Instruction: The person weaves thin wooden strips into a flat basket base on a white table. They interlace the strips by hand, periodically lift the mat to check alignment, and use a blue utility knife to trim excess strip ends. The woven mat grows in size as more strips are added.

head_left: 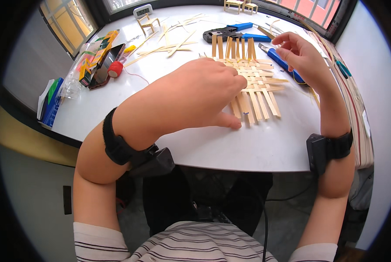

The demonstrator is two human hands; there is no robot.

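A woven mat of thin pale wooden strips (257, 83) lies flat on the white table (230, 148). My left hand (199, 94) rests on the mat's left side, fingers curled over the strips and thumb pressed on the table near the mat's lower edge. My right hand (301, 56) hovers just right of the mat, fingers loosely bent and apart, holding nothing I can make out. A blue utility knife (277, 59) lies under it.
Loose wooden strips (169, 46) lie at the back, with blue-handled pliers (230, 31), small wooden chairs (148, 22), a white clock (143, 10), a red thread spool (115, 69), a phone (113, 54) and packets (51, 102) on the left.
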